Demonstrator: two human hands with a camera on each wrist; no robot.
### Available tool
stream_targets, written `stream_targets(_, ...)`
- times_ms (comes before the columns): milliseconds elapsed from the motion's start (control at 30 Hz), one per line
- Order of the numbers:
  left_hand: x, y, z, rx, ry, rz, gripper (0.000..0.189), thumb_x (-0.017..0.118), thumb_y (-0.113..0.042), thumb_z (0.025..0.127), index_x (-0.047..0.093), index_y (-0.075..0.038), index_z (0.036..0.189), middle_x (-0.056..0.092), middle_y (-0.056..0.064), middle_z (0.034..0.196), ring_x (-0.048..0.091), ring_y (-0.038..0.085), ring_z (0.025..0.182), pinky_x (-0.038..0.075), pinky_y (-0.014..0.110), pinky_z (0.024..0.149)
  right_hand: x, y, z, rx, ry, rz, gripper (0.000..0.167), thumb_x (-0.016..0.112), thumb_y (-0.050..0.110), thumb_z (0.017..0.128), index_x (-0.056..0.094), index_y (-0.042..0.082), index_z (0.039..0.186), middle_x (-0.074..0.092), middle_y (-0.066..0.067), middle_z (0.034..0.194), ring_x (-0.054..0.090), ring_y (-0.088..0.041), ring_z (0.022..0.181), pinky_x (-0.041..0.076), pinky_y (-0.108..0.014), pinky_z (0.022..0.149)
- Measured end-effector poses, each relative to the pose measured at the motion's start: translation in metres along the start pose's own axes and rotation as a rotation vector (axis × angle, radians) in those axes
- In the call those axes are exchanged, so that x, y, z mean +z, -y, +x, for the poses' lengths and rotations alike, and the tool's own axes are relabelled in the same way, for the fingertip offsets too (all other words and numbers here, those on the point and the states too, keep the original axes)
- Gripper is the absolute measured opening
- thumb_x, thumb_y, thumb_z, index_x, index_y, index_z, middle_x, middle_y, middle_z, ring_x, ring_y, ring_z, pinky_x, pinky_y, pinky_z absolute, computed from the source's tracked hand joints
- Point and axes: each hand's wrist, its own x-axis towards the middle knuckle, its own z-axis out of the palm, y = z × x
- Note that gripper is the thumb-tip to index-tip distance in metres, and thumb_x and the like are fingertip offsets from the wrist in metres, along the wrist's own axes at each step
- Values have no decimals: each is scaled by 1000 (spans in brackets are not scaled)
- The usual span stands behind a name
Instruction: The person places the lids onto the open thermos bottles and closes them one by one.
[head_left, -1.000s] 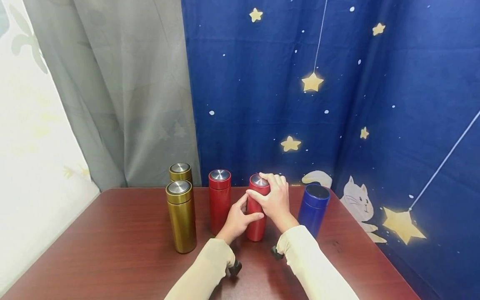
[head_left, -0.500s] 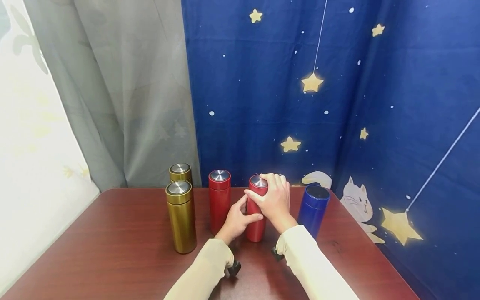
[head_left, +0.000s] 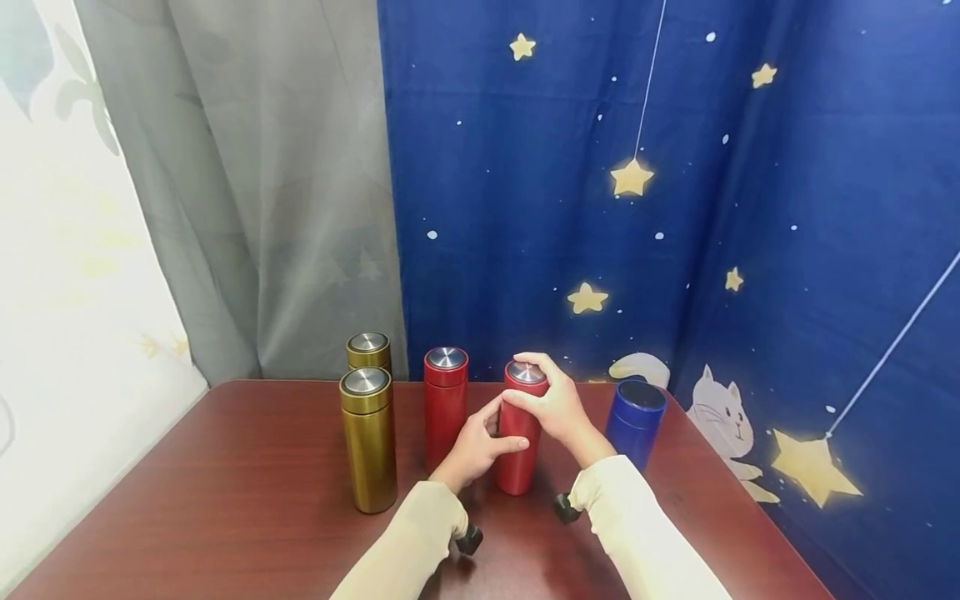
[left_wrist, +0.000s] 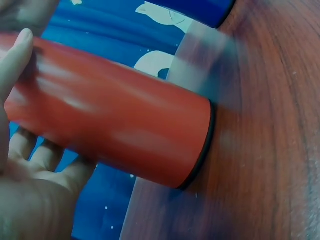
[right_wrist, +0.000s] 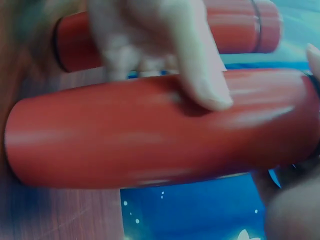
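A red thermos bottle (head_left: 517, 471) with a brushed-steel lid top (head_left: 527, 372) stands upright on the table between my two hands. My left hand (head_left: 474, 447) holds its body from the left, thumb across the front; in the left wrist view the fingers (left_wrist: 47, 155) go round behind the bottle (left_wrist: 125, 110). Higher up, my right hand (head_left: 561, 410) grips the red lid, thumb on the near side and a finger over the far edge of the top. The right wrist view shows the left thumb (right_wrist: 207, 85) pressed on the body; most right fingers are out of frame there.
A second red thermos (head_left: 446, 417) stands just left of the hands. Two gold thermoses, a near one (head_left: 369, 454) and a far one (head_left: 368, 346), stand further left. Right of the right hand is a blue bottle (head_left: 637, 421). Curtains (head_left: 525, 208) hang behind the brown table (head_left: 247, 483).
My right hand has turned on the lid, its wrist swinging outward to the right and its fingers showing differently. The left hand keeps its hold. The head view has shifted slightly.
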Motion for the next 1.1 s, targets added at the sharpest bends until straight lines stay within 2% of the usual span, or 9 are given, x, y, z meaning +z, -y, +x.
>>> stream_targets(233, -9, 26, 6, -60, 49, -63, 78, 75, -7, 85, 34, -10, 151, 58, 13, 133, 58, 28, 118, 50, 40, 94, -10, -1, 4, 32, 210, 213, 58, 78, 8, 79, 57, 12, 133, 61, -14, 121, 61, -30, 106, 54, -38, 85)
stream_targets(333, -11, 29, 6, -69, 83, -66, 74, 74, -11, 86, 37, -11, 150, 58, 12, 132, 58, 28, 118, 50, 40, 94, -12, -1, 4, 60, 246, 254, 58, 76, 4, 79, 57, 9, 133, 61, -14, 122, 60, -29, 108, 53, -38, 87)
stream_targets(433, -11, 29, 6, -67, 98, -70, 73, 75, -13, 86, 38, -12, 149, 59, 10, 132, 59, 26, 118, 50, 39, 94, -12, -1, 4, 66, 251, 247, 57, 75, 0, 79, 56, 5, 133, 61, -16, 122, 61, -30, 107, 53, -37, 87)
stream_targets(633, -8, 27, 6, -28, 80, -85, 76, 76, -10, 84, 37, -11, 149, 60, 11, 130, 60, 27, 116, 51, 40, 93, -10, 0, 4, 8, 189, 176, 57, 77, -2, 77, 57, 0, 130, 61, -20, 120, 62, -35, 103, 55, -38, 83)
stream_targets(767, -5, 24, 6, -26, 37, -72, 78, 77, -8, 83, 36, -11, 150, 59, 12, 132, 60, 26, 116, 51, 38, 93, -7, -1, 2, -15, 109, 113, 56, 80, 4, 77, 61, 8, 129, 63, -15, 119, 63, -32, 102, 56, -35, 81)
stream_targets(900, -1, 20, 3, -22, 3, -53, 81, 77, -3, 82, 35, -9, 151, 57, 14, 134, 60, 28, 117, 51, 37, 93, -1, -3, -2, -23, 3, -11, 55, 86, 14, 74, 65, 19, 125, 63, -8, 112, 60, -24, 101, 57, -32, 77)
stream_targets(1100, 6, -3, -5, 25, -40, -13, 79, 77, -2, 82, 34, 3, 148, 57, 20, 133, 60, 30, 116, 51, 36, 92, 7, -2, -6, -81, -147, -170, 52, 88, 27, 71, 69, 24, 119, 65, -2, 108, 53, -20, 99, 56, -36, 75)
